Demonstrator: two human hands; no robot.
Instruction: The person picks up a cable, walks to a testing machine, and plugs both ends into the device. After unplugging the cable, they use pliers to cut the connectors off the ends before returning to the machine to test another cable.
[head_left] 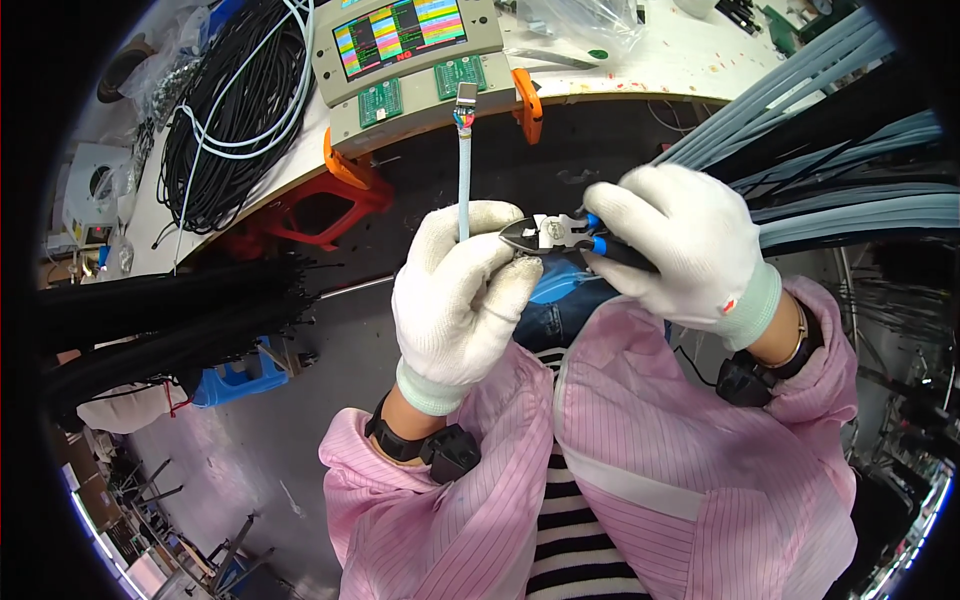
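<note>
White worktable (690, 72): runs across the top of your view, near edge beyond both your hands.
Bundle of grey-blue cables (800, 75): upper right, beyond your right wrist.
Coil of thin black cable (235, 110): lies on the worktable, upper left.
Beige-grey box with a colour-banded screen (420, 92): straight ahead at the worktable's near edge; two green circuit boards (460, 77) on its front, an orange clamp (527, 105) at either side.
White-gloved right hand (690, 235): you grasp steel-headed pliers with black-and-blue handles (555, 233), gripping them by the handles.
White-gloved left hand (455, 290): curled around a round grey-blue cable (464, 185), thumb and fingertips drawn together.
Pliers: between your two hands, head pointing left, tips at your left fingertips; cannot tell whether they bite on anything.
Cable: rises out of your left hand, left of the pliers and well apart from your right hand; its lower part is hidden in the glove.
Silver metal plug (466, 95): at the cable's upper end, beyond your left hand; overlaps the box in this view, contact cannot be told.
Short multicoloured wires (463, 118): exposed just below the plug, above the cable's jacket.
</note>
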